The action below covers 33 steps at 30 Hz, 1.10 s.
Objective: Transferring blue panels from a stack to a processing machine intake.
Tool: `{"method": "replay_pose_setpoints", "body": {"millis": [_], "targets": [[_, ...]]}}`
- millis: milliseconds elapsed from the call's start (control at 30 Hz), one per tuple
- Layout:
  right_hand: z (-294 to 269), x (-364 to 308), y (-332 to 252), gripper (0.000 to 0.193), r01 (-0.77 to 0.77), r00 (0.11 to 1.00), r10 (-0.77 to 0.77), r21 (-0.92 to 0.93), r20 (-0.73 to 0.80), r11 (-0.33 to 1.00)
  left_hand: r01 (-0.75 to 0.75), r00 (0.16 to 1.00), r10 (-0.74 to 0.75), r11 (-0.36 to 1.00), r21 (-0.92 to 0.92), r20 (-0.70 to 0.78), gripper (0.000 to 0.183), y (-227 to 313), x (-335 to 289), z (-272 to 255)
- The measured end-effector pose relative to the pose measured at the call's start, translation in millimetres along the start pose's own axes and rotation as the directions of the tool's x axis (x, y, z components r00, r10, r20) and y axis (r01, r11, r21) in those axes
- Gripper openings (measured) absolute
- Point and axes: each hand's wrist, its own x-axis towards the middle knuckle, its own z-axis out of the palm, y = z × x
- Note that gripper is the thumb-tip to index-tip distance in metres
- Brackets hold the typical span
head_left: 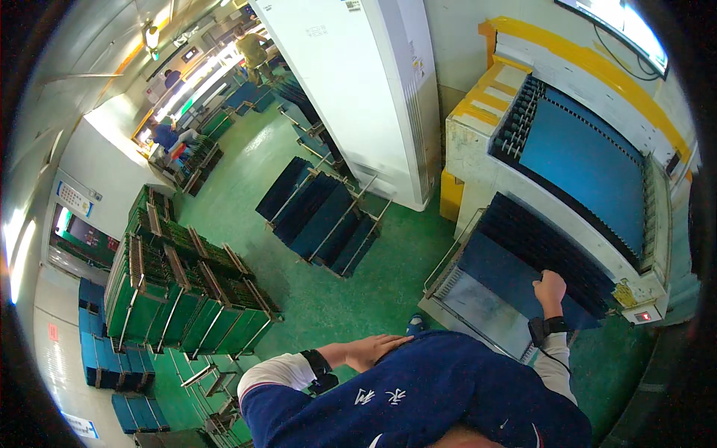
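My right hand [550,290] is closed at the edge of a dark blue panel [499,263], the front one of several standing in a metal rack [448,297] at the right. The fingertips are partly hidden, but the fist seems to grip the panel's edge. Behind it the other dark panels [526,224] stand close together. My left hand [373,351] lies flat against the dark blue shirt at my waist, its fingers stretched out and holding nothing. Both wrists wear black bands.
Beside the rack stands a pale machine with a blue panel [586,157] on its rollers. A rack of dark panels [321,216] is on the green floor ahead, before a tall white cabinet [351,89]. Racks of green boards [179,284] stand left. People work at far benches.
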Motion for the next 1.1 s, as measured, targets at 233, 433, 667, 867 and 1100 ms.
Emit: {"method": "replay_pose_setpoints", "body": {"millis": [233,433,667,867,1100], "targets": [[-7.7,-2.9,-6.2,0.044,-0.021,0.999,0.022,-0.014,0.031,1.000,-0.028,0.999,0.028,1.000,-0.002,-0.016,0.123,0.3,-1.1,-0.7],[-2.6,-2.9,-3.1,0.035,-0.009,1.000,0.009,-0.013,-0.014,1.000,-0.030,0.999,0.030,0.999,0.014,-0.018,0.124,-7.0,-1.1,4.5],[-9.9,-5.3,-9.7,0.038,-0.048,0.998,0.048,-0.013,0.035,0.999,-0.031,0.999,0.031,0.999,0.039,0.008,0.109,-0.3,-4.6,-4.2],[-9.1,-6.7,-8.9,0.040,-0.052,0.998,0.052,-0.002,0.027,0.999,-0.053,0.999,0.053,0.998,0.045,0.005,0.113,-2.4,-4.0,-6.0],[-10.3,-5.8,-11.0,0.042,-0.035,0.999,0.036,-0.027,0.037,0.999,-0.048,0.999,0.048,0.998,0.051,0.008,0.113,0.8,-5.2,-9.7]]}}
